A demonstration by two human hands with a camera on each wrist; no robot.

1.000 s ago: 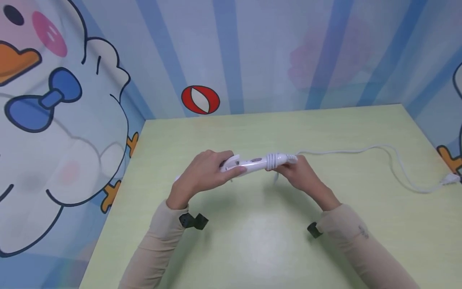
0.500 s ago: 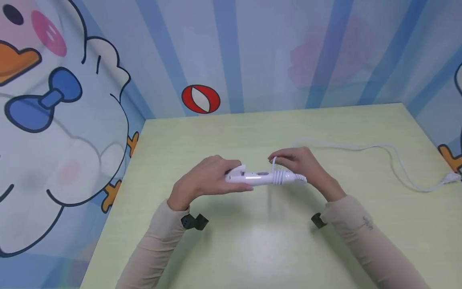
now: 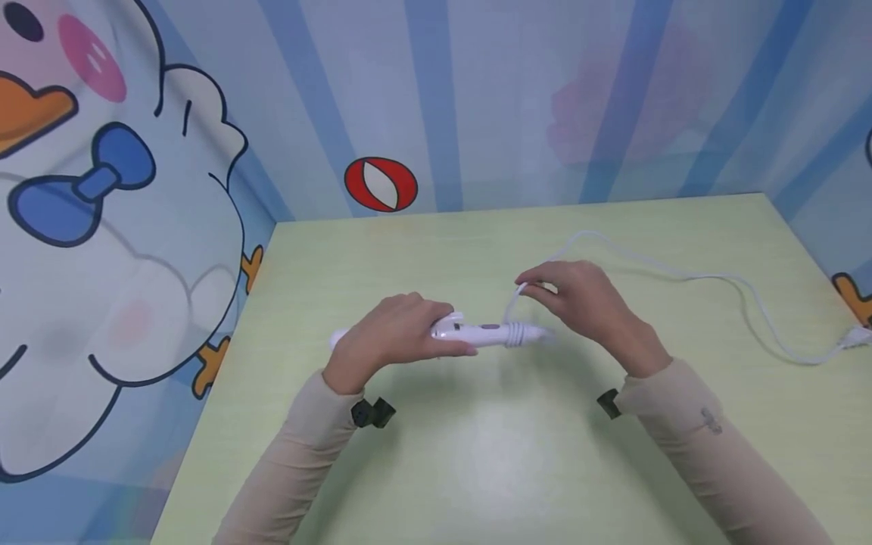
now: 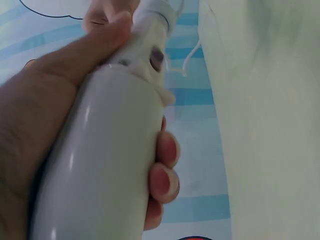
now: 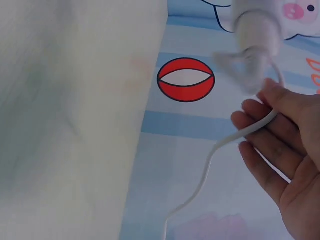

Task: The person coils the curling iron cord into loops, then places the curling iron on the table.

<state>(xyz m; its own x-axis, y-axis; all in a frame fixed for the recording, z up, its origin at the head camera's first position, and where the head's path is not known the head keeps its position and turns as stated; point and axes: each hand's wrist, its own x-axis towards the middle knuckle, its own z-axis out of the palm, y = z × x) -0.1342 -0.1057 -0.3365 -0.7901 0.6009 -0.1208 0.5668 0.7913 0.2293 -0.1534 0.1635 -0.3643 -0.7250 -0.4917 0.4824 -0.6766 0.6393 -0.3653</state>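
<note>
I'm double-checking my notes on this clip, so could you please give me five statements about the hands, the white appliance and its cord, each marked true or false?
1. The left hand holds the white appliance. True.
2. The right hand holds the body of the white appliance. False: it pinches the cord.
3. The cord is wound in several turns around the white appliance. True.
4. The plug lies at the left edge of the head view. False: it lies at the right edge.
5. Both sleeves are dark blue. False: the left sleeve and the right sleeve are beige.
</note>
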